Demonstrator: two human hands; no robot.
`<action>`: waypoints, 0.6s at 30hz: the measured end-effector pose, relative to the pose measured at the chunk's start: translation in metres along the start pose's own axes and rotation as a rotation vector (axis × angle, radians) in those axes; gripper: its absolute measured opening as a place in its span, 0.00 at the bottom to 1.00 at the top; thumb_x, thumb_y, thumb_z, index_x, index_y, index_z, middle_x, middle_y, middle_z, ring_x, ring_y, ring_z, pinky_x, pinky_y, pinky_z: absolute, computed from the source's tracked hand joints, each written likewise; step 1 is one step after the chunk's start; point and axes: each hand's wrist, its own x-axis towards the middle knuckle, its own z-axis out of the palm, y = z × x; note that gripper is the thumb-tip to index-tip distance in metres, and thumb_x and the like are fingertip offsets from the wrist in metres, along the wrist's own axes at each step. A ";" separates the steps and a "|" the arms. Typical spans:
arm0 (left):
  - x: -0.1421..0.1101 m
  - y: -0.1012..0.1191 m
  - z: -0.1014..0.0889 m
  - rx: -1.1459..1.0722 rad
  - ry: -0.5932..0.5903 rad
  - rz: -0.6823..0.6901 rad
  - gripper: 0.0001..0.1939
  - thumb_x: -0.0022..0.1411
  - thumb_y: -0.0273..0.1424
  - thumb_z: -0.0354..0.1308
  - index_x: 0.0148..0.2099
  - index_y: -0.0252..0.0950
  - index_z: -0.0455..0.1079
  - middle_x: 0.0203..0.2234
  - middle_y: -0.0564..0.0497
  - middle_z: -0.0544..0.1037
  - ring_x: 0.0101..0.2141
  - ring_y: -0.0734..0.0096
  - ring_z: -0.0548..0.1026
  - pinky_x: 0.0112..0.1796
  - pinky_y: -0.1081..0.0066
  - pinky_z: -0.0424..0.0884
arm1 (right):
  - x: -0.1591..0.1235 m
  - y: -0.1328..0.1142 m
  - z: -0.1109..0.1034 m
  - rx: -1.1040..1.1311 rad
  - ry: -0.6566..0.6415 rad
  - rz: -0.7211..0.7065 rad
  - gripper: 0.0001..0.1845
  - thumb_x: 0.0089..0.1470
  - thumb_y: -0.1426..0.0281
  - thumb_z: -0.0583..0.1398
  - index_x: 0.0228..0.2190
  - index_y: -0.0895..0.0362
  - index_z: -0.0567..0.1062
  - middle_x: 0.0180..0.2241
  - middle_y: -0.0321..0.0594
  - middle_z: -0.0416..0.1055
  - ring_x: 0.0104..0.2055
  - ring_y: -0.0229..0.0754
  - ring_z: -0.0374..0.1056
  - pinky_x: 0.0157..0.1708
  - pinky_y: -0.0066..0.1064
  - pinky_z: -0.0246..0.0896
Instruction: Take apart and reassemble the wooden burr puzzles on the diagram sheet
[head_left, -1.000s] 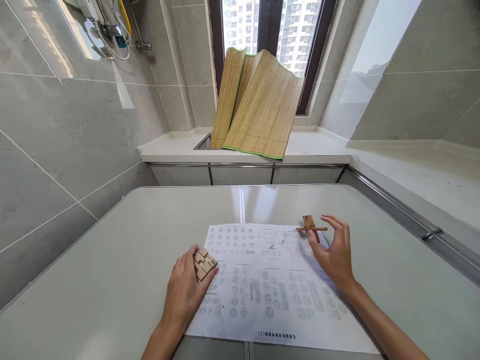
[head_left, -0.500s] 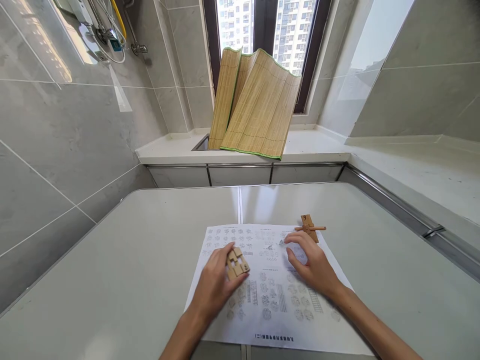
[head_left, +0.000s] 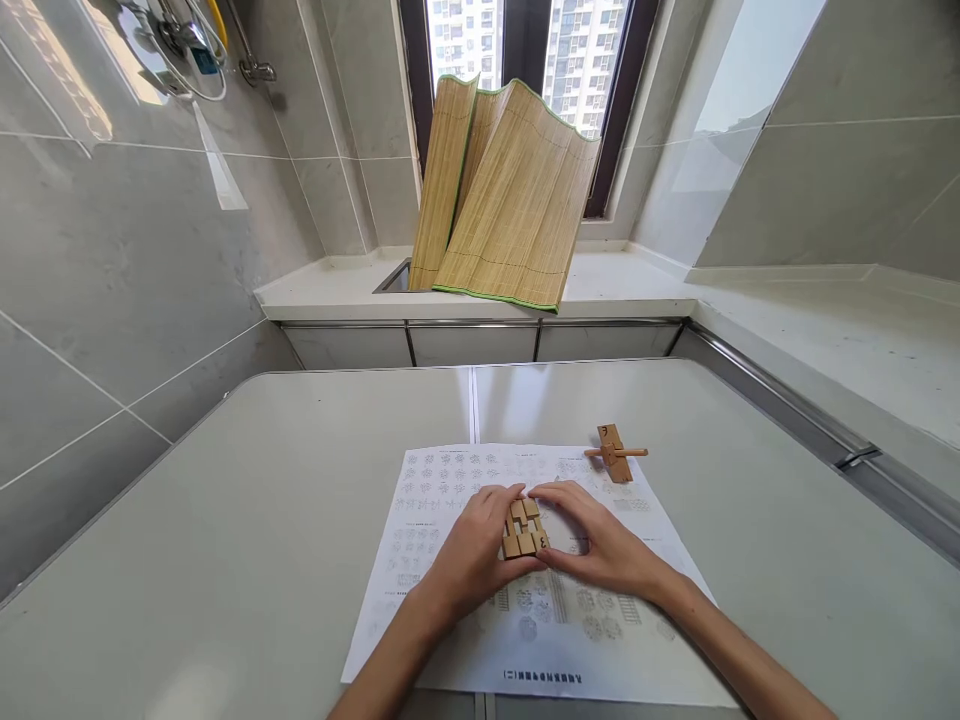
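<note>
A small square wooden block puzzle (head_left: 523, 530), with gaps between its pieces and a dark mark on one corner, is held over the middle of the sheet. My left hand (head_left: 484, 535) grips its left side between thumb and fingers. On its right side, the thumb and fingertips of my right hand (head_left: 592, 540) close in and touch the edge. Beneath both hands lies a white printed sheet (head_left: 420, 600) with rows of small figures. A second wooden puzzle piece (head_left: 615, 452), a flat strip crossed by a thin stick, rests at the sheet's far right corner.
The pale tabletop (head_left: 187, 560) has a seam down its middle. Behind it, a folded bamboo mat (head_left: 517, 200) leans on a white ledge (head_left: 322, 295) before the window. A hose and metal fittings (head_left: 187, 50) hang on the left tiled wall.
My right hand has left the crossed wooden piece and moved left to the block puzzle. My left hand has carried the puzzle rightward to the middle of the sheet.
</note>
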 end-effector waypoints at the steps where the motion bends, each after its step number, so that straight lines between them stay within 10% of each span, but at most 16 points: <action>1: 0.000 -0.001 -0.002 0.012 0.001 0.007 0.47 0.52 0.39 0.78 0.68 0.43 0.58 0.59 0.41 0.72 0.60 0.47 0.70 0.59 0.48 0.72 | 0.000 0.002 0.001 -0.006 -0.001 0.014 0.35 0.57 0.66 0.68 0.63 0.44 0.65 0.61 0.44 0.67 0.65 0.55 0.63 0.64 0.51 0.64; 8: -0.002 -0.006 -0.021 0.077 -0.019 0.003 0.37 0.47 0.42 0.80 0.55 0.40 0.69 0.55 0.41 0.74 0.61 0.43 0.69 0.59 0.43 0.71 | 0.000 0.008 0.002 -0.040 -0.013 0.060 0.36 0.53 0.63 0.71 0.61 0.45 0.69 0.61 0.45 0.67 0.65 0.58 0.63 0.63 0.52 0.64; 18: -0.016 -0.005 -0.027 -0.172 -0.002 -0.159 0.40 0.56 0.29 0.75 0.65 0.47 0.58 0.59 0.45 0.75 0.58 0.51 0.76 0.57 0.51 0.75 | 0.001 0.001 -0.006 0.085 0.131 0.199 0.29 0.53 0.62 0.70 0.54 0.48 0.70 0.53 0.43 0.73 0.55 0.53 0.70 0.58 0.47 0.66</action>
